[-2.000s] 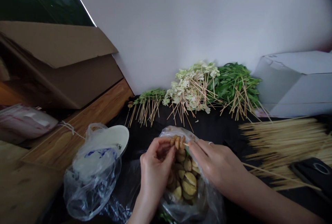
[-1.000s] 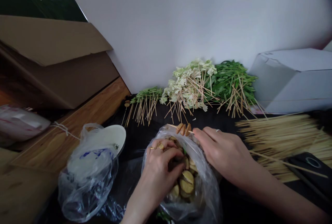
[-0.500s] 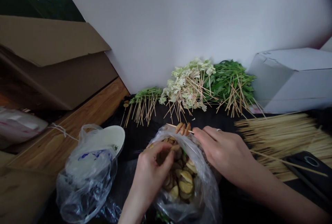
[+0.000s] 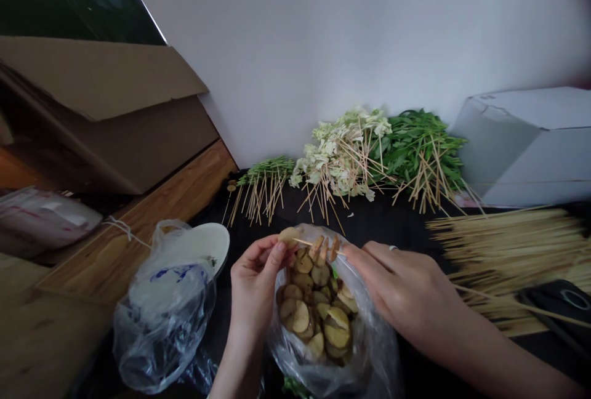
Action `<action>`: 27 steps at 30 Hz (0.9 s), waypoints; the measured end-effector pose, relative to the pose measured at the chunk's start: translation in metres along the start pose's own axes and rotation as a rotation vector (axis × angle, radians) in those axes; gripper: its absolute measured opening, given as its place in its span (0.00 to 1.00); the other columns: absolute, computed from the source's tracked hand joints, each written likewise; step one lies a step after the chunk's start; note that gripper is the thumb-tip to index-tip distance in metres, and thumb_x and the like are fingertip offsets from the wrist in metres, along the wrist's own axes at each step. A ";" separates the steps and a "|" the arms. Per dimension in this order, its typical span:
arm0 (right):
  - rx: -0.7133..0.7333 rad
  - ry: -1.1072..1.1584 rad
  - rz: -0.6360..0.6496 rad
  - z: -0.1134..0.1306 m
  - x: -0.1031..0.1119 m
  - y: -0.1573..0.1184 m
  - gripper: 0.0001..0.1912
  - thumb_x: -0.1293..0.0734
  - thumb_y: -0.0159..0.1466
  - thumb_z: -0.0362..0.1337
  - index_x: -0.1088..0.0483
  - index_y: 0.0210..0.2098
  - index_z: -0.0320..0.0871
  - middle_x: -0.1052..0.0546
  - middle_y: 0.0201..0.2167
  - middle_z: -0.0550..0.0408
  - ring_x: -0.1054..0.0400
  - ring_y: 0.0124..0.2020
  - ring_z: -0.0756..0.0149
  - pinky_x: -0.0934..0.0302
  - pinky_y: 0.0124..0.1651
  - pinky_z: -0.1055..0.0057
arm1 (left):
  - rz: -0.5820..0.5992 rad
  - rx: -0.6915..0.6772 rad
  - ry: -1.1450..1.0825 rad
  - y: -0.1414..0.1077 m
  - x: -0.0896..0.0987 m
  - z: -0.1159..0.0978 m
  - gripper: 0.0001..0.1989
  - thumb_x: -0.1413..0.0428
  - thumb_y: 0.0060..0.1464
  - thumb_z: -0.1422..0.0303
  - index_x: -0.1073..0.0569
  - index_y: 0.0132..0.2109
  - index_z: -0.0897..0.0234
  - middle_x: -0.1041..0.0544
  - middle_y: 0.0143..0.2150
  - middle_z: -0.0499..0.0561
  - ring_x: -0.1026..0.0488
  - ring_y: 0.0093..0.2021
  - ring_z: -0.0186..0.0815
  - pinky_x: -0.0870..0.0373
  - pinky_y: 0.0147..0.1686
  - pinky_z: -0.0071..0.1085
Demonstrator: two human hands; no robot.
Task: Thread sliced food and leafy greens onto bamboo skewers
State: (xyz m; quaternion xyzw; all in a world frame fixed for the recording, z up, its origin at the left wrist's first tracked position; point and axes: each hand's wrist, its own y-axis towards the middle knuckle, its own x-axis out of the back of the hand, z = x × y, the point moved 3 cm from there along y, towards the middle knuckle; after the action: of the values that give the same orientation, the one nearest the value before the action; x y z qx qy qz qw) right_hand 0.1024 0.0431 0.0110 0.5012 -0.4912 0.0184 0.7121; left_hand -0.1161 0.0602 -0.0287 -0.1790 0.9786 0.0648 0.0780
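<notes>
My left hand [image 4: 258, 270] pinches a round potato slice [image 4: 289, 236] between thumb and fingers, at the tip of a bamboo skewer [image 4: 302, 242]. That skewer is in the grip of my right hand [image 4: 401, 282], which wears a ring. A few browned slices [image 4: 324, 249] are threaded on it close to my right fingertips. Beneath both hands, a clear plastic bag [image 4: 376, 337] stands with its mouth wide, full of potato slices [image 4: 318, 306]. Whether the slice in my left hand is pierced, I cannot tell.
Skewered green stalks [image 4: 265, 171], cabbage [image 4: 341, 146] and leafy greens [image 4: 415, 146] lie along the wall. Bare skewers [image 4: 508, 251] and a dark phone [image 4: 554, 306] are at right, near a white box [image 4: 530, 146]. A plastic-wrapped bowl [image 4: 215, 239] and cardboard box [image 4: 115, 97] are left.
My left hand has come up out of the bag with a potato slice and brought it to the skewer's tip. My right hand keeps hold of the skewer. The view has shifted slightly.
</notes>
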 end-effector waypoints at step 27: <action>0.046 -0.085 0.060 0.008 -0.012 -0.006 0.14 0.41 0.66 0.23 0.26 0.45 0.32 0.26 0.29 0.51 0.33 0.23 0.64 0.45 0.24 0.66 | -0.054 -0.330 0.570 -0.023 -0.005 0.000 0.07 0.37 0.58 0.65 0.21 0.44 0.58 0.15 0.40 0.48 0.17 0.40 0.36 0.20 0.40 0.28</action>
State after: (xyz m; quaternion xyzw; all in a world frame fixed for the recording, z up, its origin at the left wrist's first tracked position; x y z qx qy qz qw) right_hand 0.0944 0.0398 -0.0018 0.5027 -0.5355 0.0298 0.6780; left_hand -0.1032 0.0405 -0.0305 -0.2262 0.9323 0.1676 -0.2272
